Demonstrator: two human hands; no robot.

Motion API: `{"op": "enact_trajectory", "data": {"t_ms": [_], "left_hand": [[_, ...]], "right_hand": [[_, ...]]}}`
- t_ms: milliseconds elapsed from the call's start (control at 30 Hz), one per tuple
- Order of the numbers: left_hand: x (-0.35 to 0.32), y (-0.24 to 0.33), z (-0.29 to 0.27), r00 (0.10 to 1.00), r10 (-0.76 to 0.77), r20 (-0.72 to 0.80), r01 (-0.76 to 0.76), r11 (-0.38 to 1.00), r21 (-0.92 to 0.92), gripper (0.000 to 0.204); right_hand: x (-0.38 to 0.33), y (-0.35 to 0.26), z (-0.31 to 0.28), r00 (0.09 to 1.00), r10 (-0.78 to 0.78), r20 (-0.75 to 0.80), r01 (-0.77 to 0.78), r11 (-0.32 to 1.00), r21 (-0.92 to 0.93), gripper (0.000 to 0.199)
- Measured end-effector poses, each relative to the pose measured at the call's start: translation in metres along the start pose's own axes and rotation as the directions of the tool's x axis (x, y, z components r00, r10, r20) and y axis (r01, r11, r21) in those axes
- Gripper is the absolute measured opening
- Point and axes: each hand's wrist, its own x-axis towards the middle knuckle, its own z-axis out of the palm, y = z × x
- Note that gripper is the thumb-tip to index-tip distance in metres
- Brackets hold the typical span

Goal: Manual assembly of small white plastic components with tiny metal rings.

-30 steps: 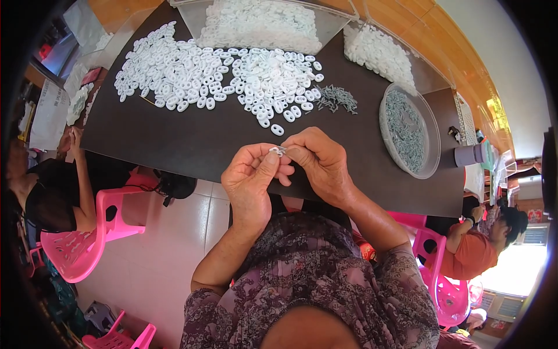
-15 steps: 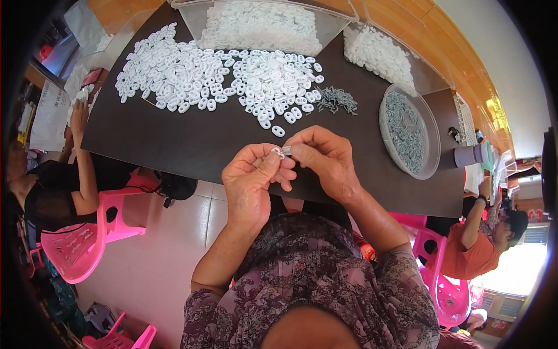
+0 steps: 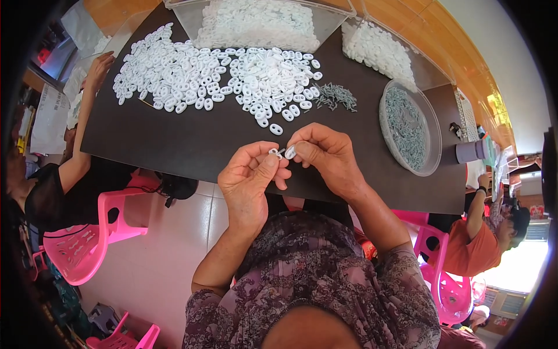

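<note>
Above the table's near edge, my left hand [image 3: 251,177] pinches a small white oval plastic piece [image 3: 274,152] between thumb and fingers. A short grey pin [image 3: 282,151] shows at its right side. Close beside it, my right hand [image 3: 325,157] grips another white two-hole oval piece [image 3: 290,152] between thumb and forefinger. The two pieces are nearly touching; whether the pin joins them I cannot tell. Just beyond my hands lies a heap of white two-hole ovals [image 3: 270,78], with a small pile of grey pins [image 3: 335,96] to its right.
On the dark table [image 3: 157,139], a second heap of white ovals [image 3: 174,72] spreads at the left. A round clear tub of grey pins [image 3: 433,157] stands right, near a greyish cup [image 3: 469,152]. Clear bins [image 3: 331,20] line the back. Co-workers sit on both sides by pink chairs [image 3: 104,232].
My right hand has turned slightly, so the white oval in it now shows its face. The co-worker's arm at the left has lifted toward the table's far corner.
</note>
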Motion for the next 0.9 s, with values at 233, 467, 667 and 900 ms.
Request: {"op": "enact_trajectory", "data": {"t_ms": [233, 467, 667, 900], "left_hand": [[-0.001, -0.004, 0.004, 1.000, -0.008, 0.007, 0.009, 0.999, -0.037, 0.015], [-0.007, -0.003, 0.007, 1.000, -0.015, 0.004, 0.016, 0.999, -0.051, 0.015], [-0.016, -0.002, 0.018, 0.999, 0.052, -0.002, -0.052, 0.996, 0.074, 0.019], [-0.025, -0.003, 0.036, 0.995, 0.100, -0.012, -0.096, 0.976, 0.196, 0.017]], "right_hand": [[-0.002, -0.006, 0.004, 0.997, -0.063, -0.046, 0.060, 0.997, -0.057, 0.010], [-0.008, -0.008, 0.005, 0.996, -0.002, -0.088, 0.007, 0.999, 0.048, 0.012], [-0.010, -0.010, -0.006, 0.997, -0.046, -0.055, 0.048, 0.998, 0.032, 0.013], [-0.018, -0.014, -0.017, 0.996, -0.041, -0.078, 0.048, 0.994, 0.096, 0.012]]}}
